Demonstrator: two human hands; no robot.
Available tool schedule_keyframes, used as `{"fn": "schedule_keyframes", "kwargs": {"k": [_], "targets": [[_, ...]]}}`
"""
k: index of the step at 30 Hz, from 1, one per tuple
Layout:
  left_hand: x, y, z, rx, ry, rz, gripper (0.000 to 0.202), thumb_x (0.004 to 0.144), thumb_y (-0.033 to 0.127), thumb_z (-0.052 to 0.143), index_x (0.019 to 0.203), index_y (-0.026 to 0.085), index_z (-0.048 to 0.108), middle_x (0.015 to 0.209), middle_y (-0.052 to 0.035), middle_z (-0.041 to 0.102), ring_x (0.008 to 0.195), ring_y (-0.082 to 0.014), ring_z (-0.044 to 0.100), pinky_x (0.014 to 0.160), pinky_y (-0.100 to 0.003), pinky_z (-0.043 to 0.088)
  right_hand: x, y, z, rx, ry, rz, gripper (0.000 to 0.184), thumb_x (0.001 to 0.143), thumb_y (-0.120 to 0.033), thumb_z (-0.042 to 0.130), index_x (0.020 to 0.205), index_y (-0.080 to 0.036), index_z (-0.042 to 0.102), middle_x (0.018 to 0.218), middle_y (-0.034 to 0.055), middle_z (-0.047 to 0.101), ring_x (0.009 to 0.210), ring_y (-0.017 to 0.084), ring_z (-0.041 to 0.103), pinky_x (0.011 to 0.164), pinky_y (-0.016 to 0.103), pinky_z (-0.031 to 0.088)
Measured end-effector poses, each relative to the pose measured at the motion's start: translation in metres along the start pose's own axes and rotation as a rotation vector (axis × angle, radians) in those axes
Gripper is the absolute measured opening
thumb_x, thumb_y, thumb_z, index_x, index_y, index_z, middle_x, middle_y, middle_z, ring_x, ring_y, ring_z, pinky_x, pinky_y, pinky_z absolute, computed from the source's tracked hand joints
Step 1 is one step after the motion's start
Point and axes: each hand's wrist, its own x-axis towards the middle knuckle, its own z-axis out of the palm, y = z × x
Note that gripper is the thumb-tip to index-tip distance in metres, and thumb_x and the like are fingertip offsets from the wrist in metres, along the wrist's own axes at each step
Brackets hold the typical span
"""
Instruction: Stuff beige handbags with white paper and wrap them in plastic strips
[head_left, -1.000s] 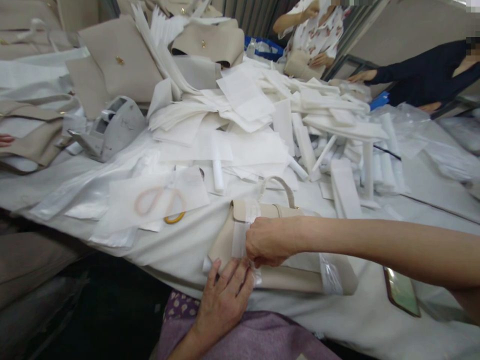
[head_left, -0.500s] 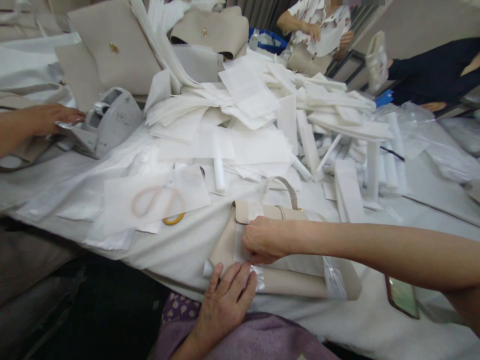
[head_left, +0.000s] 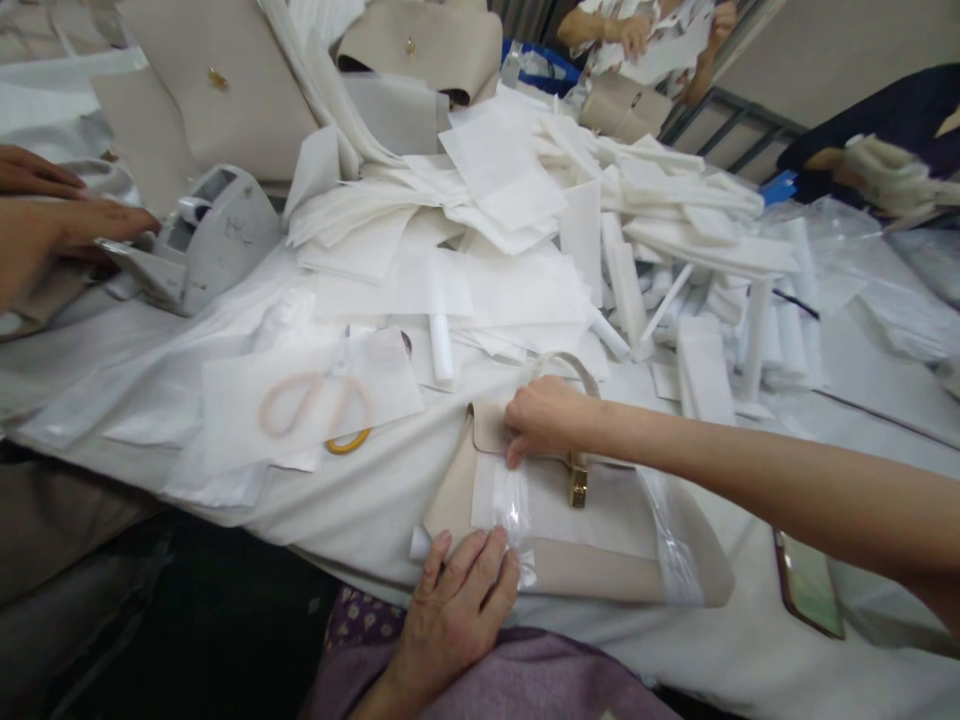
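A beige handbag (head_left: 600, 580) lies in front of me, with a gold clasp (head_left: 577, 482) and a thin white sheet (head_left: 615, 515) over its front. Its top handle (head_left: 581, 368) stands up behind the flap. Down the front runs a shiny clear strip (head_left: 514, 505), like tape; a second clear strip (head_left: 675, 550) crosses the right side. My left hand (head_left: 457, 610) rests with fingers spread on the lower left edge. My right hand (head_left: 551, 420) is closed against the flap, at the clear strip's upper end. What its fingers hold, if anything, is hidden.
White paper sheets (head_left: 495, 180) and rolls are heaped behind the bag. Left lie scissors (head_left: 349, 440), partly under paper, and a grey tape dispenser (head_left: 232, 240) near another person's hand (head_left: 112, 225). A phone (head_left: 810, 580) lies right. Other people work at the far side.
My right hand has moved up from the bag's front to its flap, exposing the clear strip and gold clasp. My left hand has stayed at the lower edge.
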Motion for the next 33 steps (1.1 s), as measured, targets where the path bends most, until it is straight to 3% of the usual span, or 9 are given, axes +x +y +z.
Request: {"fn": "schedule_keyframes", "kwargs": {"k": [4,7,9,14,18,21,28,31,33], "targets": [[-0.001,0.0,0.002,-0.014,0.011,0.002,0.025,0.086,0.019,0.054,0.106,0.027,0.066,0.119,0.0003,0.067,0.109,-0.0158,0.057,0.116,-0.042,0.017,-0.036,0.009,0.002,-0.056,0.254,0.19,0.037,0.092,-0.04,0.053,0.075,-0.011,0.067,0.073,0.0123,0.067,0.07,0.023,0.064,0.06,0.029,0.04],[-0.002,0.001,0.003,-0.029,0.008,0.002,0.027,0.085,0.017,0.053,0.107,0.026,0.066,0.116,-0.0003,0.068,0.109,-0.016,0.056,0.116,-0.042,0.016,-0.066,-0.02,0.033,0.184,0.465,0.045,0.035,0.099,-0.032,0.04,0.085,-0.014,0.066,0.081,0.0093,0.067,0.078,0.02,0.063,0.07,0.03,0.044],[-0.001,0.002,0.003,-0.042,0.008,0.008,0.03,0.084,0.015,0.051,0.108,0.026,0.066,0.115,-0.0007,0.069,0.108,-0.0163,0.057,0.116,-0.042,0.015,-0.074,-0.046,0.059,0.329,0.527,-0.025,0.025,0.096,-0.03,0.045,0.099,-0.014,0.064,0.099,0.011,0.067,0.092,0.021,0.061,0.08,0.033,0.046],[0.001,-0.001,-0.011,-0.224,-0.025,-0.04,0.033,0.084,0.01,0.047,0.112,0.019,0.063,0.112,-0.0043,0.07,0.111,-0.0164,0.058,0.117,-0.042,0.018,-0.072,-0.091,0.098,0.421,0.555,0.13,0.039,0.09,-0.025,0.052,0.127,-0.011,0.051,0.13,0.0173,0.054,0.118,0.029,0.049,0.098,0.046,0.041],[0.0,-0.015,-0.032,-0.407,0.037,-0.071,0.039,0.083,-0.002,0.041,0.112,0.015,0.06,0.108,-0.0084,0.069,0.115,-0.0165,0.057,0.107,-0.039,0.04,-0.08,-0.104,0.106,0.42,0.514,0.191,0.059,0.093,-0.042,0.046,0.142,-0.01,0.036,0.148,0.0183,0.036,0.136,0.031,0.032,0.109,0.051,0.029],[-0.005,-0.026,-0.041,-0.379,0.071,-0.205,0.04,0.083,-0.001,0.044,0.116,0.017,0.059,0.113,-0.0084,0.066,0.114,-0.0167,0.057,0.101,-0.035,0.047,-0.083,-0.111,0.115,0.427,0.481,0.206,0.077,0.088,-0.059,0.044,0.147,-0.012,0.028,0.153,0.0167,0.025,0.141,0.032,0.022,0.112,0.054,0.024],[-0.021,-0.032,-0.018,-0.371,-0.005,-0.591,0.045,0.09,0.022,0.051,0.134,0.022,0.046,0.129,-0.0104,0.059,0.116,-0.0193,0.058,0.093,-0.031,0.053,-0.074,-0.125,0.134,0.401,0.521,0.257,0.105,0.069,-0.054,0.068,0.149,-0.008,0.018,0.155,0.0215,0.014,0.141,0.042,0.008,0.111,0.064,0.009],[-0.018,-0.033,-0.007,-0.438,-0.06,-0.698,0.046,0.092,0.027,0.048,0.137,0.023,0.042,0.133,-0.0104,0.056,0.12,-0.0207,0.055,0.091,-0.032,0.054,-0.093,-0.116,0.127,0.519,0.581,0.129,0.103,0.073,-0.063,0.062,0.15,-0.01,0.018,0.155,0.0212,0.016,0.142,0.038,0.013,0.112,0.059,0.017],[-0.014,-0.035,-0.005,-0.474,-0.092,-0.744,0.045,0.092,0.03,0.049,0.137,0.023,0.043,0.132,-0.0109,0.057,0.119,-0.0221,0.056,0.087,-0.032,0.055,-0.118,-0.099,0.124,0.605,0.726,0.117,0.089,0.081,-0.057,0.056,0.149,-0.013,0.02,0.153,0.019,0.025,0.141,0.032,0.021,0.112,0.052,0.024]]}}
